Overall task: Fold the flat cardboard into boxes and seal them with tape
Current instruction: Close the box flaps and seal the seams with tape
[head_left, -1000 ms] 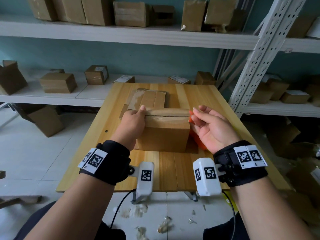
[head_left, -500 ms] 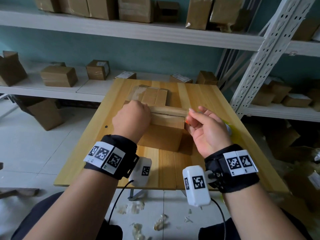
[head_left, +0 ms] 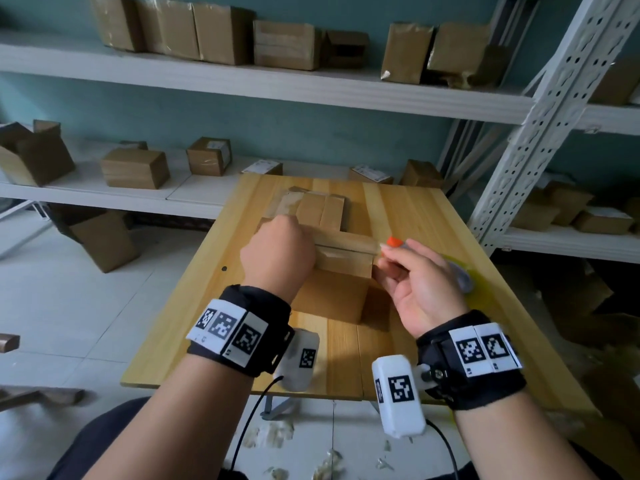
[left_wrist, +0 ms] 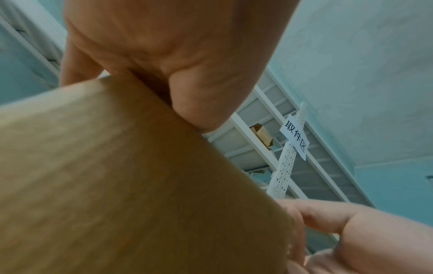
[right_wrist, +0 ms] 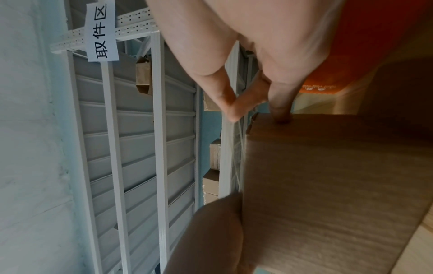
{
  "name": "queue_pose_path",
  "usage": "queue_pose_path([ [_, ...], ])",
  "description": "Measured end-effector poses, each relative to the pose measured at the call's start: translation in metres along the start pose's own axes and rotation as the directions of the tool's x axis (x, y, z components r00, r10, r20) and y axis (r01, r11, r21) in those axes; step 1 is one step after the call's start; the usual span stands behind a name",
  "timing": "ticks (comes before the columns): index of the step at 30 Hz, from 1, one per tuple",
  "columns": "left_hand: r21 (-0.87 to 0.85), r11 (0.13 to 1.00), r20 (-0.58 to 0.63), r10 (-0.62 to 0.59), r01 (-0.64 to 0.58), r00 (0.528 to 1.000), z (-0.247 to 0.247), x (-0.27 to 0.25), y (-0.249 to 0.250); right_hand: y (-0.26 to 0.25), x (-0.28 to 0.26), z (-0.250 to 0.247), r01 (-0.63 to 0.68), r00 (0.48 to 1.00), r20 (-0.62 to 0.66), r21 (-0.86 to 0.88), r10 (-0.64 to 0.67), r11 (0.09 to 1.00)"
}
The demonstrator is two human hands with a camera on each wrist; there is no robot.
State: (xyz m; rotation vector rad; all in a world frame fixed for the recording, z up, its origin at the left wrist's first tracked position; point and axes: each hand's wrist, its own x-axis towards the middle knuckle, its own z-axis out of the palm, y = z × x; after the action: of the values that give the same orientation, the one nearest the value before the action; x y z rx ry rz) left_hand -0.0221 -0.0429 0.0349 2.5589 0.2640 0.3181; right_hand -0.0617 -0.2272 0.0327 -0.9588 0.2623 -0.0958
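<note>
Pine-coloured boards make up the bench (head_left: 214, 306), and the cardboard box (head_left: 332, 299) stands on it near the middle, tipped away so its taped top leans toward the stack of flat cardboard (head_left: 313, 209) lying just behind. Clenched over the box's upper left end, the left hand (head_left: 277, 258) grips the top edge, thumb against the near face in the left wrist view. At the right end the right hand (head_left: 419, 289) has its fingers curled, index and thumb pinched together by the box corner; I think they hold a strip of clear tape, though the film is too faint to be sure. An orange tape dispenser (head_left: 394, 241) peeks out just past those fingertips.

What could spoil this: with the box tilted and steadied from one end only, a tug on the tape could swing it round or wrinkle the strip, leaving the seam half stuck.

Compared with a second ago, the box has rolled away from the person, the left hand has moved from its side to over its top, and the dispenser, then tucked against the right side, now shows only as a small orange tip
</note>
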Motion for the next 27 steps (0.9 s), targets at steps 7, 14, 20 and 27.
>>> queue_pose_path([
  [7, 0.104, 0.992, 0.089, 0.067, -0.076, 0.994, 0.0, 0.006, 0.003, 0.0, 0.0, -0.002, 0.002, 1.0, 0.015, 0.015, -0.002, 1.0],
  [14, 0.133, 0.985, 0.152, 0.088, -0.108, 0.984, -0.001, 0.002, 0.001, -0.005, 0.001, -0.003, 0.045, 0.998, 0.046, -0.045, -0.043, 0.998],
  [20, 0.036, 0.995, 0.082, 0.088, -0.091, 0.993, -0.001, -0.001, -0.003, -0.004, 0.003, -0.004, 0.089, 0.996, 0.038, -0.181, -0.084, 0.979],
  [27, -0.282, 0.959, 0.157, 0.085, -0.038, 0.984, -0.005, 0.005, -0.013, -0.01, 0.003, -0.008, 0.195, 0.981, 0.038, -0.3, -0.192, 0.934],
])
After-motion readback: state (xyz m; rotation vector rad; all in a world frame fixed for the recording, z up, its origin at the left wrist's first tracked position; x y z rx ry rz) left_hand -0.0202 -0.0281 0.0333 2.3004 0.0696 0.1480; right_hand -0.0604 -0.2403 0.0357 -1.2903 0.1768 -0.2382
